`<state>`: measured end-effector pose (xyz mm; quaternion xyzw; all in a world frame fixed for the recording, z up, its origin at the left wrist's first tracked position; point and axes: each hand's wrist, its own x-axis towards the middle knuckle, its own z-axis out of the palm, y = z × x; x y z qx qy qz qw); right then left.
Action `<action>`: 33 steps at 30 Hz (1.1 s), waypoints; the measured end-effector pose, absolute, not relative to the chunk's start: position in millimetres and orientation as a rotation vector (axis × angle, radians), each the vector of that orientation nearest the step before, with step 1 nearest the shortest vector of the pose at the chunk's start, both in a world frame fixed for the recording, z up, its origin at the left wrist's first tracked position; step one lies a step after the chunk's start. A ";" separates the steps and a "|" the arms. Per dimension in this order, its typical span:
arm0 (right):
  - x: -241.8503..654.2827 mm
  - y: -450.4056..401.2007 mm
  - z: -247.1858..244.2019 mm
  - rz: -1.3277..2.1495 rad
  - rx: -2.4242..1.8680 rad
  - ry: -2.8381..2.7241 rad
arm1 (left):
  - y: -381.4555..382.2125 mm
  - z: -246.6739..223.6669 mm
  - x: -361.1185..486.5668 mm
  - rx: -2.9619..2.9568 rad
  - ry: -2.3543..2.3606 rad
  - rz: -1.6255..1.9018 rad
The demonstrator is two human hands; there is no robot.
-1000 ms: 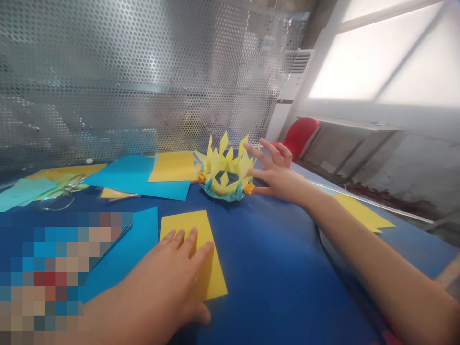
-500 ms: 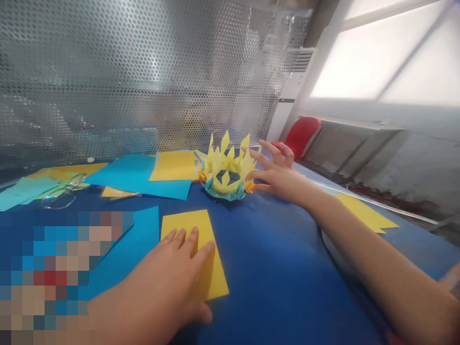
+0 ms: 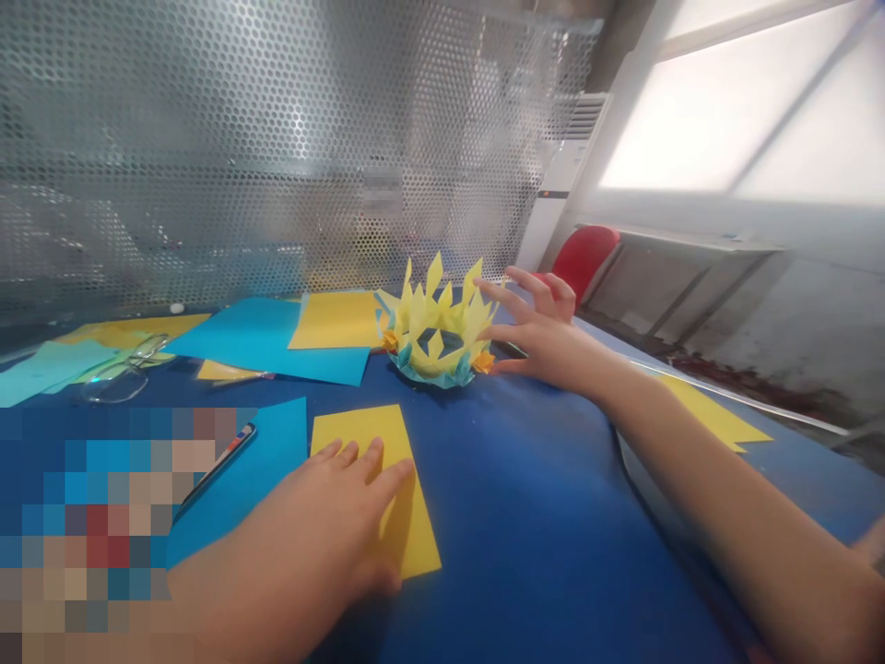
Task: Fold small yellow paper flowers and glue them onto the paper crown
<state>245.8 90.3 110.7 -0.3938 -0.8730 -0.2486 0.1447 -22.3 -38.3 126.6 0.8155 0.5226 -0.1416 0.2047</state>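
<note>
My left hand (image 3: 352,516) lies palm down on a yellow sheet of paper (image 3: 363,424), its fingers stretched out. A yellow paper crown (image 3: 418,318) with pointed tips stands upright on the blue table (image 3: 525,553). Blue-green and orange paper pieces run around the crown's base. Close by its right side is my right hand (image 3: 536,323), fingers spread and curved. Whether those fingertips touch the crown, I cannot tell.
Blue paper (image 3: 241,337) and another yellow sheet (image 3: 338,320) lie behind, left of the crown. Glasses (image 3: 117,383) rest near pale green paper (image 3: 52,369). More yellow paper (image 3: 712,415) is at right. A perforated metal screen (image 3: 277,138) borders the table's back.
My right hand has shifted slightly to the right. My left hand stays on the yellow paper, its thumb drawn in a little. The crown stands in about the same place.
</note>
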 end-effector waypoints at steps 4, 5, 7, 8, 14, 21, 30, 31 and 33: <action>244.5 85.4 117.3 -0.729 -1.063 -2.456 | -40.5 127.2 -23.1 2.253 1.469 -0.311; 243.7 83.1 119.9 -0.737 -1.033 -2.434 | -40.4 125.6 -24.2 2.273 1.478 -0.248; 241.8 77.2 125.8 -0.755 -0.964 -2.372 | -39.1 121.1 -27.5 2.300 1.481 -0.163; 240.8 73.8 128.7 -0.763 -0.932 -2.330 | -38.1 118.6 -29.6 2.314 1.488 -0.126; 223.1 52.5 134.1 -0.651 -0.686 -2.138 | -33.0 113.7 -40.6 2.308 1.612 0.075; 170.0 23.6 111.8 -0.353 -0.226 -2.546 | -34.1 121.9 -36.9 2.090 1.501 0.404; 171.5 32.6 96.3 -0.310 -0.259 -2.513 | -30.4 108.5 -33.3 1.993 1.497 0.303; 175.4 35.8 97.0 -0.193 -0.306 -2.483 | -33.5 107.6 -31.6 2.043 1.514 0.237; 184.6 41.3 98.9 0.113 -0.391 -2.425 | -43.0 104.5 -26.3 2.282 1.430 0.071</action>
